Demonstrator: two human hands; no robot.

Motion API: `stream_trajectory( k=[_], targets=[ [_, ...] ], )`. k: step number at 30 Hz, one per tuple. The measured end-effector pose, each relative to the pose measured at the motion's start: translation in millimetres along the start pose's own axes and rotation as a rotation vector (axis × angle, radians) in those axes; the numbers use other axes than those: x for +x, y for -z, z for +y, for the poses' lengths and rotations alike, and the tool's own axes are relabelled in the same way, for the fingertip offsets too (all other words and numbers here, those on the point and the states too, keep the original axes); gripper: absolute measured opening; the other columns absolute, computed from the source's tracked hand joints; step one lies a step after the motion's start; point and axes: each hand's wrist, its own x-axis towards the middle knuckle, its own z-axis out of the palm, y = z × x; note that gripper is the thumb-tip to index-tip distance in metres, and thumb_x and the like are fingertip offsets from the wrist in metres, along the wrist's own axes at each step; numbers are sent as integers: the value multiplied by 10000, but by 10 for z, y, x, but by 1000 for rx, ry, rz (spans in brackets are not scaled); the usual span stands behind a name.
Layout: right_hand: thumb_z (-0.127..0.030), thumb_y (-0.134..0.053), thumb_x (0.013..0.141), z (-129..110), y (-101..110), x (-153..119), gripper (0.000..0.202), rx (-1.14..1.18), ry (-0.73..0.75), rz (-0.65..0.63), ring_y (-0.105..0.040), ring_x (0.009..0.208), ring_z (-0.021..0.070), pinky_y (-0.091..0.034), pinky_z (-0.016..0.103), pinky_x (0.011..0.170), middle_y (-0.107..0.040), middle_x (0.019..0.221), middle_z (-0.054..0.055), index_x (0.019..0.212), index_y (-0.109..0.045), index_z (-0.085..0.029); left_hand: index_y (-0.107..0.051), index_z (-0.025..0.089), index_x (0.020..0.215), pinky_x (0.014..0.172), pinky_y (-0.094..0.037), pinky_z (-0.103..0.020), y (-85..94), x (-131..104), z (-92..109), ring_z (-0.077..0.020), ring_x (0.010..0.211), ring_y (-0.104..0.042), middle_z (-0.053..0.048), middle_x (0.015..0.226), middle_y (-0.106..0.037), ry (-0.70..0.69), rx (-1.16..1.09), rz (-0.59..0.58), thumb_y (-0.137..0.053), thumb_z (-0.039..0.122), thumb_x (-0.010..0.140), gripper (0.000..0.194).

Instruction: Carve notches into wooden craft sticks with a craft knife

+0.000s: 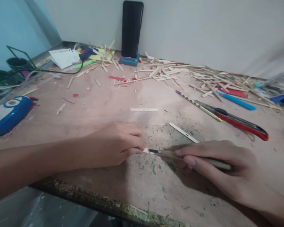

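Note:
My left hand (123,143) is closed on a pale wooden craft stick (146,150), whose short end sticks out past the fingertips and is otherwise hidden. In my right hand (217,164) a craft knife (171,154) is gripped like a pen, its dark blade lying over the exposed end of the stick. Just behind the right hand rests a second craft stick (183,132) with a dark mark or slot, partly covered by the fingers. Farther back, another craft stick (144,109) lies flat on the wooden table (97,107).
To the right lie a red utility knife (241,124), a patterned pencil (198,105) and a blue strip (236,100). Loose sticks (165,74) pile along the wall. A black phone (132,30) leans upright in a blue stand (129,61). A blue-white device (11,115) sits left.

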Motion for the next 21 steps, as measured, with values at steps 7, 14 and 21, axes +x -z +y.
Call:
stream_trajectory(
  k=[7, 14, 21],
  targets=[
    [-100, -663, 991, -28, -17, -26, 358, -106, 208, -65, -800, 718, 198, -584, 314, 556, -853, 895, 19, 1257, -759, -318, -764, 181, 954, 843, -487, -256, -34, 4, -16, -139, 903, -670, -14, 960, -740, -15, -25, 45, -557, 165, 1089, 247],
    [-330, -675, 1035, -200, -69, 33, 268, 50, -191, -31, -669, 462, 129, -495, 214, 427, -776, 636, -8, 816, -812, -259, -773, 176, 943, 830, -474, -242, -45, 0, -12, -134, 884, -665, -20, 953, -742, -18, -26, 71, -566, 159, 1085, 251],
    [-405, -744, 988, -187, -92, 52, 287, 123, -288, 47, -631, 436, 117, -466, 173, 412, -729, 564, 2, 768, -831, -243, -766, 174, 946, 832, -481, -245, -42, 24, -17, -138, 882, -664, -20, 956, -741, -34, -23, 56, -564, 162, 1091, 249]
  ],
)
